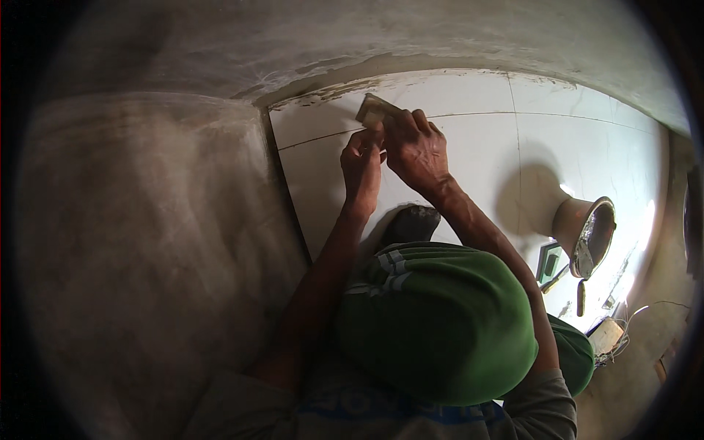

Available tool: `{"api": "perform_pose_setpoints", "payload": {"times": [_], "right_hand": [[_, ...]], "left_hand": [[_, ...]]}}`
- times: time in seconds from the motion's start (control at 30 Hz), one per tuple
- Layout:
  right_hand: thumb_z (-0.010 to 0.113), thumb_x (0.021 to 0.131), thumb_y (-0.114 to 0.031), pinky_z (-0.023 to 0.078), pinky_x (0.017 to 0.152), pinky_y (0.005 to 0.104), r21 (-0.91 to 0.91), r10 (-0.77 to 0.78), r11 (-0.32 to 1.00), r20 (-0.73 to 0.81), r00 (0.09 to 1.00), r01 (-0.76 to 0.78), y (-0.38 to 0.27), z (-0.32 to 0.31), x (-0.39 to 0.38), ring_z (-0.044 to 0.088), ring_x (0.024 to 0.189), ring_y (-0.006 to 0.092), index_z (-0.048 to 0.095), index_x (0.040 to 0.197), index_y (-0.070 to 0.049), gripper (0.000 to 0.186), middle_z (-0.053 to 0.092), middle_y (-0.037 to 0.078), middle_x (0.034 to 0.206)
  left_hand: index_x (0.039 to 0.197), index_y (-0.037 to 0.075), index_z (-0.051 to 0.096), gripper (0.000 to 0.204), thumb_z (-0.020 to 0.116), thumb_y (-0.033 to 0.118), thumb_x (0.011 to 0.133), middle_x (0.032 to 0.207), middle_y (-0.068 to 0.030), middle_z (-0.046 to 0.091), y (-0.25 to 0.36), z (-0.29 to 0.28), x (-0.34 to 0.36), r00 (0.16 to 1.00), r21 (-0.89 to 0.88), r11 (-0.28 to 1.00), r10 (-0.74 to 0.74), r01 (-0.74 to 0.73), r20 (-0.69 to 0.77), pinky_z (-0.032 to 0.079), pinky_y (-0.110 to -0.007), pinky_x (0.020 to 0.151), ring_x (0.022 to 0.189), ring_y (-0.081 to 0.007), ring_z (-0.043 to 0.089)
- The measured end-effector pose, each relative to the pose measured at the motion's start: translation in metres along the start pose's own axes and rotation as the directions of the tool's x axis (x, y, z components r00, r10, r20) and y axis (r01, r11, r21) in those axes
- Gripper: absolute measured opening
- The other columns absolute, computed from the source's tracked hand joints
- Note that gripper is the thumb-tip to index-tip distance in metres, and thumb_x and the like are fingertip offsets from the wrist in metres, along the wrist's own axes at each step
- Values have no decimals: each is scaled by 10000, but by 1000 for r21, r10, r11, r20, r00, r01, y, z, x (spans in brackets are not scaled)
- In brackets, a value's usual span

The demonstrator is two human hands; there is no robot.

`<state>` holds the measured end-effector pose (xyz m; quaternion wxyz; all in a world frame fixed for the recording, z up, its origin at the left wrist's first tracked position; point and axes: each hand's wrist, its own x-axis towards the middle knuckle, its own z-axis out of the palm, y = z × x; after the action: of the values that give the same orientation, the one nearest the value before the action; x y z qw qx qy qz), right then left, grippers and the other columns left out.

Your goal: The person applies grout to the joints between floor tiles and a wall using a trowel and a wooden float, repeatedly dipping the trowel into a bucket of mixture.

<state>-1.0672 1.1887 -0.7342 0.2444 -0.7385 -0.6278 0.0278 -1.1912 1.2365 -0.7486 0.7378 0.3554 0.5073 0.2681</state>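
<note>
A small flat rectangular scraper-like piece, dull grey-brown, is gripped in my right hand, its wide end pointing up and left. Most of its rear part is hidden under my right fingers. Just below that wide end is my left hand, with its fingers curled and the fingertips close to the piece. Whether they pinch its edge or something small, I cannot make out. Both hands are over the white tiles, near a dark joint line. Brown smears of mortar lie along the tiles' far edge.
Bare grey plastered walls close in at left and far side. My green-clad knee and a dark shoe are below the hands. A bucket with a mortar-caked tool, a green-edged flat tool and tangled wires are at right.
</note>
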Motion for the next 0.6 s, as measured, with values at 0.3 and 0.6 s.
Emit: {"api": "perform_pose_setpoints", "payload": {"times": [0.3,0.6], "right_hand": [[698,834,-139,611,935,444,68,-389,921,218,895,383,-6,-30,-18,635,1213,330,724,1214,-41,394,654,149,1282],[725,893,-75,583,943,517,-49,-158,969,633,758,243,129,-183,-84,687,1170,391,715,1230,-30,340,673,160,1257]], "left_hand": [[1339,97,657,322,711,265,1070,1215,-15,692,-15,-51,49,986,-464,879,34,-106,-160,552,-361,943,1114,-157,669],[1426,125,571,386,621,332,1104,1370,-70,655,14,-140,95,938,-364,899,120,-241,-325,548,-453,1104,1283,-239,624]]}}
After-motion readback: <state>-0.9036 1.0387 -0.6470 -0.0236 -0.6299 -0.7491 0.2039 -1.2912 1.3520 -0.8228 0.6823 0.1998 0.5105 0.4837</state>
